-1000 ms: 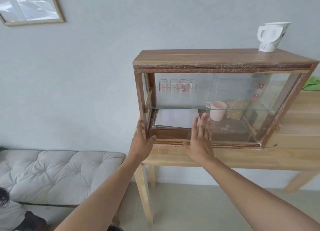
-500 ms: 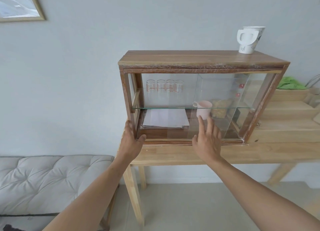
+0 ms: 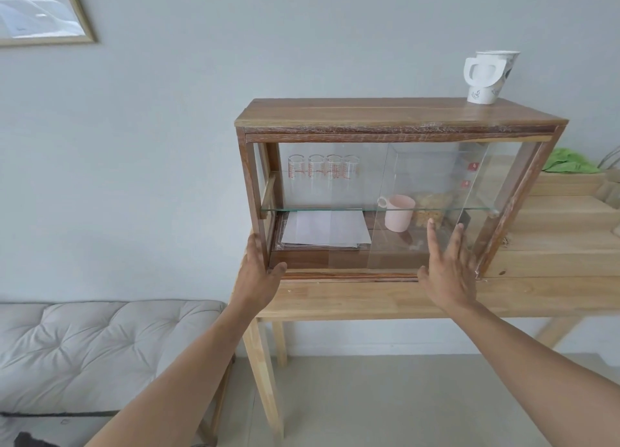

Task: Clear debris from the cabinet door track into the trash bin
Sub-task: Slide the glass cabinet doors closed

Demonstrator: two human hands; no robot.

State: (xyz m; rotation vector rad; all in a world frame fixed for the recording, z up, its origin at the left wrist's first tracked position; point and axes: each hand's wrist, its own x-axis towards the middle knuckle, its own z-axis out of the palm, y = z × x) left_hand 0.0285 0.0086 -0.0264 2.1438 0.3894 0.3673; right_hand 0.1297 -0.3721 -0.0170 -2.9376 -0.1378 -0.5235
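A wooden cabinet (image 3: pixel 396 116) with sliding glass doors (image 3: pixel 422 185) stands on a light wooden table (image 3: pixel 369 299). Its door track (image 3: pixel 352 275) runs along the bottom front edge; I cannot make out debris in it. My left hand (image 3: pixel 260 272) grips the cabinet's lower left front corner post, thumb on the front. My right hand (image 3: pixel 448 272) lies flat with spread fingers against the glass door near the lower right. No trash bin is in view.
Inside are several measuring glasses (image 3: pixel 323 171), a pink mug (image 3: pixel 397 212), white papers (image 3: pixel 327 228) and a brownish item. A paper cup (image 3: pixel 488 76) stands on top. A grey cushioned bench (image 3: pixel 84 346) sits at the left, a green cloth (image 3: pixel 570 161) at the right.
My right hand has slid rightward along the glass, and the glass door has moved right with it, uncovering the cabinet's left half. My left hand has stayed on the left corner.
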